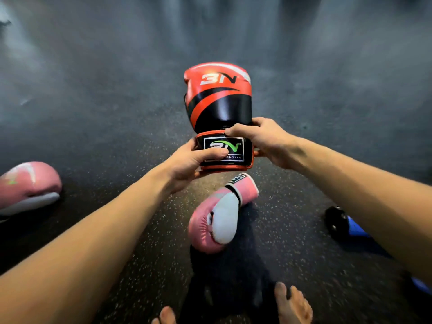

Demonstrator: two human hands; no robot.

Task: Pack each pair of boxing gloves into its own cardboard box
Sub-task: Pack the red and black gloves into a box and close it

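A red and black boxing glove (pixel 218 101) with white "BN" lettering is held up above the floor, fist end away from me. My left hand (pixel 190 161) grips the left side of its cuff, thumb across the label. My right hand (pixel 261 139) grips the right side of the cuff, fingers over the wrist. Below them a pink and white glove (pixel 218 218) lies on the floor. Another pink and white glove (pixel 28 185) lies at the left edge. No cardboard box is in view.
The floor (pixel 117 141) is dark speckled rubber matting, blurred further away. A black and blue object (pixel 343 224), partly hidden by my right forearm, lies at the right. My bare feet (pixel 292 305) show at the bottom edge.
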